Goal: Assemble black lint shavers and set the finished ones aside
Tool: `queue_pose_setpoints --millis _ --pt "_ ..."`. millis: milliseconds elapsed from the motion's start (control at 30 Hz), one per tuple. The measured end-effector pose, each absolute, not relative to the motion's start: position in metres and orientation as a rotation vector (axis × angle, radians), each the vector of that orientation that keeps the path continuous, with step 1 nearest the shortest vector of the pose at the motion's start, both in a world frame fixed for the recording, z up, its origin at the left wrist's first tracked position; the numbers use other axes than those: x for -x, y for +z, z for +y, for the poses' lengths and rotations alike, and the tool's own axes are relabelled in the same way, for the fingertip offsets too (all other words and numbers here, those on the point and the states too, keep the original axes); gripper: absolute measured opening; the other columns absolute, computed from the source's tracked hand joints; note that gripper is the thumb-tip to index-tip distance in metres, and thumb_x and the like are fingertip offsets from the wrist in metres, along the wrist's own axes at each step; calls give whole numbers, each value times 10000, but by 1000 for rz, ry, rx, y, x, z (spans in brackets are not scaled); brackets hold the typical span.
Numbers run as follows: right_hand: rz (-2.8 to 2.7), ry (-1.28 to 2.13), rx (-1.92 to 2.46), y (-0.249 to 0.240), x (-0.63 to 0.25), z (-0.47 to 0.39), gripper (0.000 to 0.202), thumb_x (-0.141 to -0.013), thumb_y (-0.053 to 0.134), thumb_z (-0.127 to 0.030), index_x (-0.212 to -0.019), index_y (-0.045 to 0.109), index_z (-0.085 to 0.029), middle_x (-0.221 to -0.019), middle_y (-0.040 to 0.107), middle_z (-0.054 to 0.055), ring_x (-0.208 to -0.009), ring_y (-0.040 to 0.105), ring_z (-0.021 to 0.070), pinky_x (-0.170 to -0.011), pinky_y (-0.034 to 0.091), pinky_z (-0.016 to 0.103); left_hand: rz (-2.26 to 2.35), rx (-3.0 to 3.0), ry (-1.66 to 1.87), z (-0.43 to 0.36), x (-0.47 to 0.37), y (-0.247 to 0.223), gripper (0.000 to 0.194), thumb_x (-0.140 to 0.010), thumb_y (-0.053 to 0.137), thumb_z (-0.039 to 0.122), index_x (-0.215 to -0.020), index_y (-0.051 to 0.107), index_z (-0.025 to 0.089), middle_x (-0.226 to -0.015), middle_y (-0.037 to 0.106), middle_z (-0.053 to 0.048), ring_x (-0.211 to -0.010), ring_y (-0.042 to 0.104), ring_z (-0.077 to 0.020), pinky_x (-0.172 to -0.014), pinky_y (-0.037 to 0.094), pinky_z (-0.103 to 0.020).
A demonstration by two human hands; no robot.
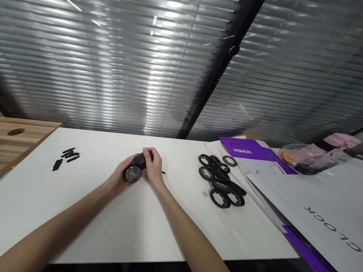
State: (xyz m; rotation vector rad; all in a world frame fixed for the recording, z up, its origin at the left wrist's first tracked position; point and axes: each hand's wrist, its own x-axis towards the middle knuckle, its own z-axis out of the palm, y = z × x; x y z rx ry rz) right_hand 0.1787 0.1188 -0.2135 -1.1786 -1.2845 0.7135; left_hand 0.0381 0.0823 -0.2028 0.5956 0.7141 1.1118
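Cylinder gripped in both hands over a white desk

Black cylinder (139, 161), with a round, clear-looking ribbed end (133, 174) facing the wearer, sits between the two hands near the middle of the desk (136, 223); whether it touches the surface cannot be told. The left hand (121, 176) has its fingers curled around the near end from the left and below. The right hand (154, 164) grasps the far end, thumb along the near side and fingers over the top.

Just right of the right hand, the tip of a thin dark rod (163, 172) shows on the desk. Off to the left lie several thin black strips (70, 154) in a loose group, with a wider black piece (57, 164) beside them. To the right, black notched rings (222, 191) overlap in a heap with longer black pieces (238, 189), and a greyer ring (224, 159) lies at the far edge of it.

Beyond these are a purple-and-white package (242, 148) and white packaging (300, 189) lettered "CLOCK", with a pink item (337, 142) partly in clear plastic behind. A wooden surface (31, 124) with an oval hole adjoins at far left; slatted blinds (119, 68) and a dark post (218, 71) stand behind.
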Motion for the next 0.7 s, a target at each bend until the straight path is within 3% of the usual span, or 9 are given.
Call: queue_pose_setpoints --millis 100,233,333,500,700 --pt "-1204 754 1168 -210 -179 116 440 -898 578 -654 -788 630 -231 -829 668 14 -848 608 214 -834 469 344 758 -821 1090 79 -42 -216 595 -825 819 539 -1323 722 229 -1450 666 -118 -1389 566 -384 -1112 510 -476" --pt "-1077 750 1138 -204 -179 111 548 -918 487 -731 -773 645 -227 -788 635 13 -783 589 200 -764 463 332 804 -1182 1105 77 -43 -230 799 -777 869 552 -1473 615 253 -1583 555 -127 -1476 481 -393 -1191 432 -484" --pt "-985 725 1126 -202 -178 108 586 -940 446 -737 -709 618 -227 -700 599 4 -694 566 186 -704 459 329 733 -1390 1097 75 -42 -234 860 -794 847 583 -1533 556 252 -1622 512 -127 -1509 443 -393 -1175 461 -457" --pt "-932 733 1077 -206 -180 106 495 -921 584 -645 -665 579 -221 -648 563 -16 -626 535 164 -639 445 313 672 -1507 1039 73 -41 -236 924 -824 824 586 -1609 455 267 -1671 443 -123 -1535 407 -394 -1177 467 -454" --pt "-927 699 1078 -207 -180 106 483 -901 641 -603 -620 564 -218 -632 567 -13 -641 526 160 -663 447 312 628 -1479 1035 73 -40 -237 951 -799 852 566 -1608 459 258 -1677 431 -138 -1513 434 -400 -1168 469 -448"
